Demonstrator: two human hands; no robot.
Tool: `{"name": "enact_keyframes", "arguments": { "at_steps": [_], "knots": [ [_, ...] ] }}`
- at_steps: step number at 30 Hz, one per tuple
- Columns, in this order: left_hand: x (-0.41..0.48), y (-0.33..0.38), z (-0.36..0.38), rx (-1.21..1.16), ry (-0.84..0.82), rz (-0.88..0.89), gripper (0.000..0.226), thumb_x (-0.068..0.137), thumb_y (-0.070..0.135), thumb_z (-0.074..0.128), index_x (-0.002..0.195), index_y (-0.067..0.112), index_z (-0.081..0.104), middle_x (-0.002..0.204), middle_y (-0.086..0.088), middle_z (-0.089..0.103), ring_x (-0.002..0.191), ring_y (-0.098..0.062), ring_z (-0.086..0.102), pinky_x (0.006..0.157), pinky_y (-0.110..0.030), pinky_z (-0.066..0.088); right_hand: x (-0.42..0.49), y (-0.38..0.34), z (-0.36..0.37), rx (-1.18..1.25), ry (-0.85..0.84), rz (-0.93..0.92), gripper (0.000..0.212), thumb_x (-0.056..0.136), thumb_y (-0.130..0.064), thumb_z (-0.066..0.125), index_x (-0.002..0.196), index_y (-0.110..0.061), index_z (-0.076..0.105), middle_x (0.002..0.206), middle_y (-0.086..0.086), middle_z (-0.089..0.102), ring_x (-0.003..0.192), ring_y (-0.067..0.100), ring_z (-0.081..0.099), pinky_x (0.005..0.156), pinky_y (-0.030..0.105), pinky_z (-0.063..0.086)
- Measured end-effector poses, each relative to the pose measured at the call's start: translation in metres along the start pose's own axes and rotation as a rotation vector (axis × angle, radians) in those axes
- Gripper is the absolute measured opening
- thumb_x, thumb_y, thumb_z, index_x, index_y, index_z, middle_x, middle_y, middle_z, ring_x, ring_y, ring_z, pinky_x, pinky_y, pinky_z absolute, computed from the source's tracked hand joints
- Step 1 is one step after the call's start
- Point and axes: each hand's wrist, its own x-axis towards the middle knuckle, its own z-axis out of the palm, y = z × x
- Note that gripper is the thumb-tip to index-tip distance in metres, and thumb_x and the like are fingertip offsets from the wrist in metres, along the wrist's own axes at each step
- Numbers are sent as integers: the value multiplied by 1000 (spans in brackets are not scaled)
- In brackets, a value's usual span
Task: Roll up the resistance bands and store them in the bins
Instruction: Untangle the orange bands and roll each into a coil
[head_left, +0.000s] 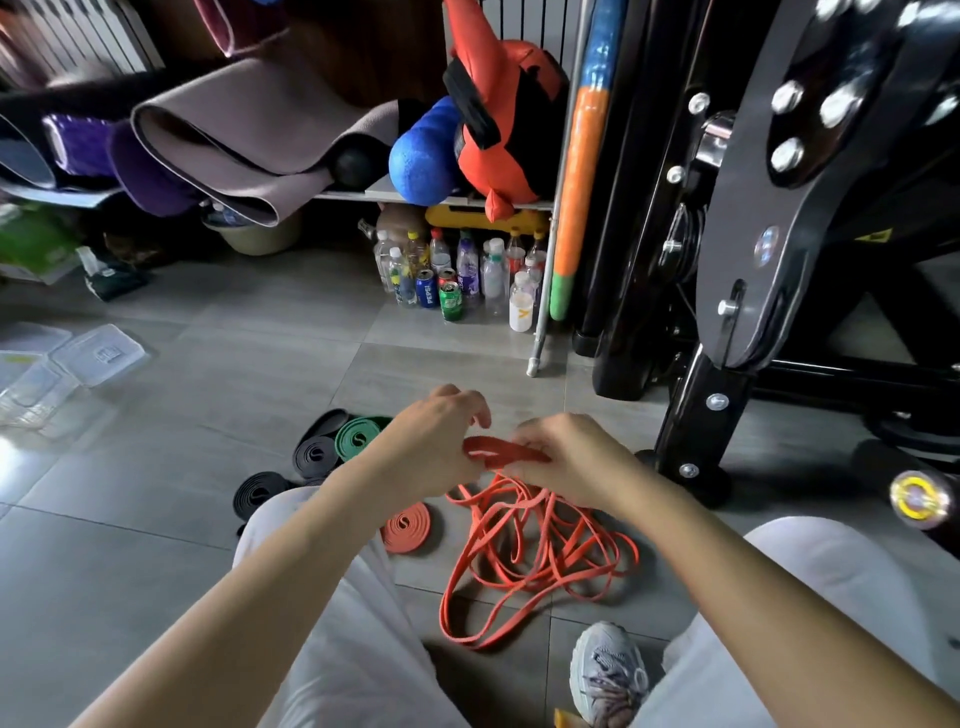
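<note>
The step in hand is the rolling of one orange band. Its first flat turns sit in the air between the two hands, above the floor. The rest of it trails down into the loose orange tangle on the floor between the knees.

The left hand meets the left end of the small coil with curled fingers and seems to pinch it, though the exact contact is partly hidden. The right hand has its fingers curled round the right end and holds the band where it runs down to the tangle.

The next move likely calls for turning the coil over while feeding in slack. The band would need to stay flat and taut so the tangle does not drag knots up.

An orange roll, a green roll and black rolls lie finished on the floor nearby. The clear bins lie well apart to the left, and no rolls can be made out in them.
</note>
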Motion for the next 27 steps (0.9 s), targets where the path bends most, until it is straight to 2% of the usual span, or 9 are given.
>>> {"name": "enact_keyframes", "arguments": {
  "at_steps": [2,4,8,11,13,16,19,23,27],
  "knots": [
    [-2,8,2,105,-57,23,38,76,30,68,111,22,55,101,1,56,86,-20,56,69,-28,42,-1,-9,-1,-125,-39,-28,11,84,-27,65,89,-19,70,75,-4,64,71,9,56,64,26,42],
    [-4,14,4,198,-96,16,31,74,42,70,92,23,54,85,4,55,77,-20,51,62,-28,38,-3,-12,-1,-145,-18,-18,12,81,-26,66,92,-21,70,83,1,68,80,16,58,67,28,44],
    [-9,15,10,96,-10,13,20,79,40,65,72,24,56,60,6,45,62,-16,43,50,-21,30,-8,-4,-3,-9,1,-8,7,78,-29,72,84,-27,68,70,-9,60,73,13,57,61,22,41],
    [-12,5,15,-191,54,-14,10,76,31,71,82,24,67,64,8,58,53,-8,52,51,-15,39,-11,10,-1,177,50,50,15,73,-32,76,84,-35,67,80,-8,70,80,12,66,77,38,54],
    [-13,-2,18,-469,69,-52,9,74,25,75,76,27,67,67,4,67,55,-15,61,58,-25,50,-15,13,-1,276,79,56,16,72,-33,77,84,-34,68,84,-7,72,81,12,68,81,43,55],
    [-15,-6,22,-793,96,-58,18,73,13,78,73,30,71,64,5,69,55,-9,61,56,-25,50,-19,10,1,508,117,58,16,74,-20,78,83,-31,71,81,-7,74,80,9,70,81,32,56],
    [-17,-6,27,-1119,143,-68,16,74,5,73,80,20,74,74,-7,71,66,-15,64,64,-25,54,-20,0,9,716,204,39,23,74,-3,74,85,-23,70,76,-10,73,76,5,69,75,20,54],
    [-20,3,32,-1654,104,-92,15,71,8,62,78,8,75,71,-9,69,63,-10,65,60,-17,54,-22,-11,15,807,279,1,26,75,0,72,88,-23,69,76,-13,73,78,4,70,72,16,53],
    [-23,7,33,-1790,56,-98,19,72,7,58,77,9,76,73,-8,71,63,-11,67,60,-18,56,-24,-12,17,850,348,-18,21,75,-4,71,92,-17,71,85,4,75,83,18,71,75,25,57]
  ]
}}
